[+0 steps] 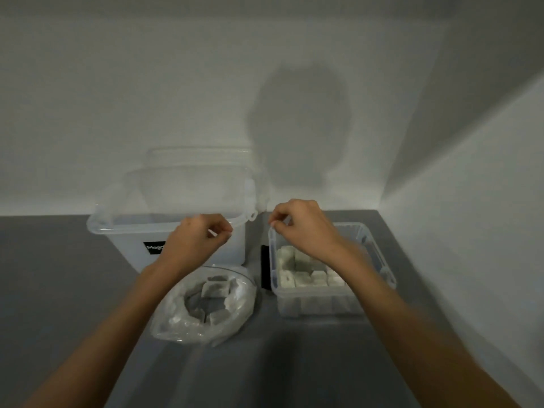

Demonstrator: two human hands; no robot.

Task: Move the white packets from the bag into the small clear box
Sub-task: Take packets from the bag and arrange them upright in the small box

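A single wide-angle camera worn on the person's head looks forward and down across a dark grey tabletop (59,290) toward a plain white wall (147,83), which fills the upper half of the frame. Both bare forearms enter from the bottom corners. They bring the left hand (198,237) and right hand (303,228) to mid-frame, close below the lens. A white side wall (471,201) slants in at right. The picture is softly blurred.

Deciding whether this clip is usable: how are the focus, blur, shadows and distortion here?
Head view only: soft overall, with the forearms motion-smeared; a large oval shadow lies on the back wall; wide-angle bending shows towards the edges; the white packets in the small clear box are distinguishable.
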